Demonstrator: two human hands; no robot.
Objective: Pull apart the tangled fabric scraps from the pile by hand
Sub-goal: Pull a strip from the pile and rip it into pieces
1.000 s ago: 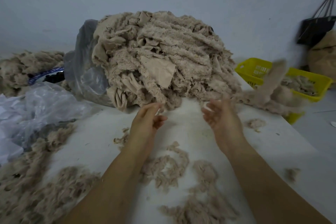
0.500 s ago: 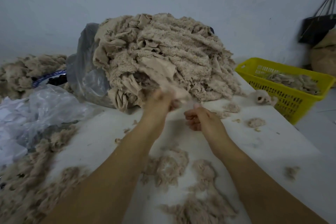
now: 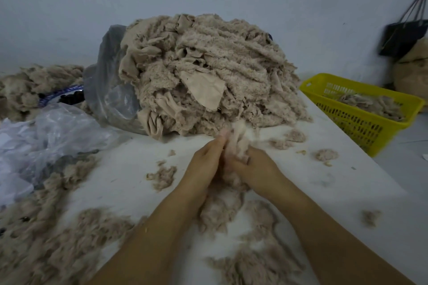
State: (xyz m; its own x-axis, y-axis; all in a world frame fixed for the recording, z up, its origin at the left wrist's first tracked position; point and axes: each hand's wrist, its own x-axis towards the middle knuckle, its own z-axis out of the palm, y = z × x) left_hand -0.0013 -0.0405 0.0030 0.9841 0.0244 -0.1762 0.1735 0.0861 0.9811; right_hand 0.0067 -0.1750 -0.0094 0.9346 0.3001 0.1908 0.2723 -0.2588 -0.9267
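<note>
- Judging by its fluffy, frayed look, the fabric scrap [image 3: 236, 139] should be light, soft and limp, and should shed fibres easily. It likely pulls apart best when taken at two opposite edges, close to the tangle.
- The left hand [image 3: 205, 164] pinches the scrap's upper left edge, and the right hand [image 3: 258, 169] curls round its lower right part; the two hands touch.
- The scrap sits between the hands, above the table [image 3: 129, 169], just in front of the pile [image 3: 208, 71].
</note>
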